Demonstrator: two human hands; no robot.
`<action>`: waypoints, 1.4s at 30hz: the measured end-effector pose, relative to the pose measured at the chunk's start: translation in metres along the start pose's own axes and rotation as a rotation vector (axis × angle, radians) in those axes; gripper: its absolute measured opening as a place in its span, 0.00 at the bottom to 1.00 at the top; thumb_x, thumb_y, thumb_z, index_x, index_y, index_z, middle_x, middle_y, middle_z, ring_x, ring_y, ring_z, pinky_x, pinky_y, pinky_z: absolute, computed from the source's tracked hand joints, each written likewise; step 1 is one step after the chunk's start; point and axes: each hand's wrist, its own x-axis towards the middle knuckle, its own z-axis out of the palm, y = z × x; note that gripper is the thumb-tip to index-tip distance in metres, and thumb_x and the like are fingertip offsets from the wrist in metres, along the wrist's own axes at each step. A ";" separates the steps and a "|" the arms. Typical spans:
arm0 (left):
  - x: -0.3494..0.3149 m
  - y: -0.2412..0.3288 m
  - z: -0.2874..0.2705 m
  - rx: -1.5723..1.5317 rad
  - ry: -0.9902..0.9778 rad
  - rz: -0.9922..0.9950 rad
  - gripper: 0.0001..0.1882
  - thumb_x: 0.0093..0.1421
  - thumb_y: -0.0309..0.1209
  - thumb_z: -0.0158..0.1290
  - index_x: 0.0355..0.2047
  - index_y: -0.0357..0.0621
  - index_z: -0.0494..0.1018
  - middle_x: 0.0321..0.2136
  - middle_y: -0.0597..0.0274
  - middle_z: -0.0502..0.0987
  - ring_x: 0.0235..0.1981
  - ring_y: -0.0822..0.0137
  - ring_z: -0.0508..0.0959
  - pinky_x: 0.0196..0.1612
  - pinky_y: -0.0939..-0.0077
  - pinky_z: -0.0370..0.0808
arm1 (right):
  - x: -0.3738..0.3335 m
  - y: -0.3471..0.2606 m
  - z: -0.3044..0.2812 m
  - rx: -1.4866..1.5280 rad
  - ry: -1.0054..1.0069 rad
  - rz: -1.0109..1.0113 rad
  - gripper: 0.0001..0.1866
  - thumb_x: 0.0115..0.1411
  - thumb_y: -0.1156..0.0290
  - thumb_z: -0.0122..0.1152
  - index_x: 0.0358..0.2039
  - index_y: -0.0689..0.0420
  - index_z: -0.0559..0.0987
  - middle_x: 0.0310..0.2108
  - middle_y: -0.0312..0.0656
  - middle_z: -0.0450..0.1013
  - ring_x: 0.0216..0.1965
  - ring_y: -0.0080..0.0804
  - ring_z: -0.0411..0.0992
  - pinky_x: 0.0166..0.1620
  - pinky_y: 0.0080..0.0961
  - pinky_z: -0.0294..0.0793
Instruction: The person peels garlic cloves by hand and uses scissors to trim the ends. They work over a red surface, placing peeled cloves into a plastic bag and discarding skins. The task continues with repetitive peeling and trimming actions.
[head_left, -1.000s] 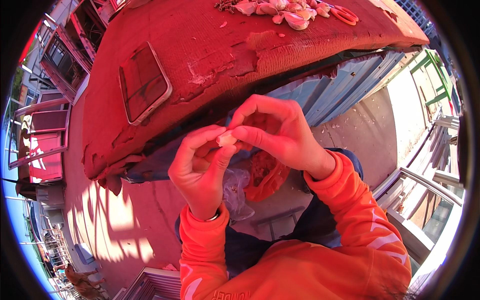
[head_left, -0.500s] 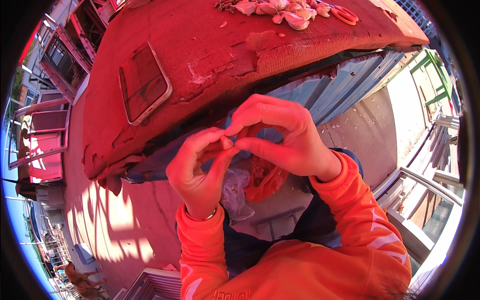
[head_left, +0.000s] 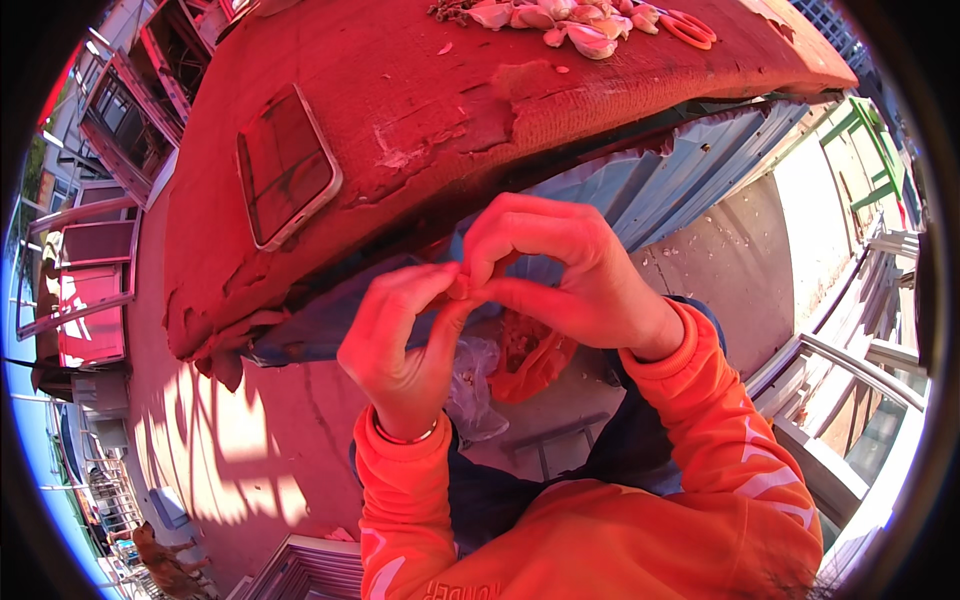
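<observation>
My left hand (head_left: 395,335) pinches a small garlic clove (head_left: 458,287) between thumb and forefinger. From the other side, my right hand (head_left: 555,250) closes its thumb and forefinger on the same clove, so the fingertips of both hands meet and hide much of it. Both hands are held up in front of the near edge of a red-covered table (head_left: 400,90). More garlic (head_left: 590,35) lies heaped on the far part of that cover, beside orange-red scissor-like loops (head_left: 688,30).
A phone (head_left: 290,170) lies on the table's left part. Below my hands are a clear plastic bag (head_left: 472,390) and a red bag (head_left: 535,365) with bits inside. Blue corrugated sheeting (head_left: 680,170) forms the table's side. Window frames (head_left: 840,420) stand right; a brown dog (head_left: 165,560) is lower left.
Both hands have dipped slightly, and the right fingers have curled in closer to the clove. More of the clove is now covered by the fingertips.
</observation>
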 end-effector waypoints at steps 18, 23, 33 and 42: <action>0.002 0.007 -0.002 -0.520 0.049 -0.448 0.15 0.61 0.13 0.63 0.48 0.28 0.76 0.39 0.58 0.82 0.44 0.67 0.84 0.52 0.72 0.82 | -0.003 -0.002 0.002 0.261 0.019 0.174 0.07 0.65 0.88 0.60 0.38 0.62 0.74 0.44 0.43 0.74 0.46 0.29 0.76 0.49 0.26 0.79; 0.004 0.004 -0.005 -0.648 0.020 -0.471 0.15 0.63 0.15 0.63 0.50 0.29 0.75 0.41 0.55 0.83 0.43 0.65 0.84 0.51 0.69 0.83 | -0.002 -0.007 -0.003 0.286 0.012 0.243 0.07 0.64 0.87 0.60 0.38 0.62 0.74 0.43 0.43 0.74 0.41 0.26 0.76 0.46 0.24 0.78; 0.009 0.006 -0.013 -0.698 0.047 -0.562 0.13 0.72 0.25 0.55 0.54 0.31 0.74 0.48 0.44 0.83 0.42 0.62 0.85 0.47 0.70 0.84 | -0.001 -0.005 -0.016 -0.067 -0.037 0.176 0.07 0.61 0.86 0.64 0.39 0.63 0.79 0.39 0.41 0.77 0.38 0.29 0.78 0.40 0.25 0.79; 0.002 0.002 -0.002 -0.738 0.013 -0.508 0.14 0.72 0.22 0.54 0.56 0.32 0.76 0.44 0.55 0.82 0.40 0.68 0.83 0.46 0.72 0.83 | 0.000 0.001 0.006 0.019 0.058 0.112 0.09 0.60 0.86 0.67 0.40 0.64 0.81 0.41 0.41 0.76 0.41 0.27 0.80 0.43 0.24 0.81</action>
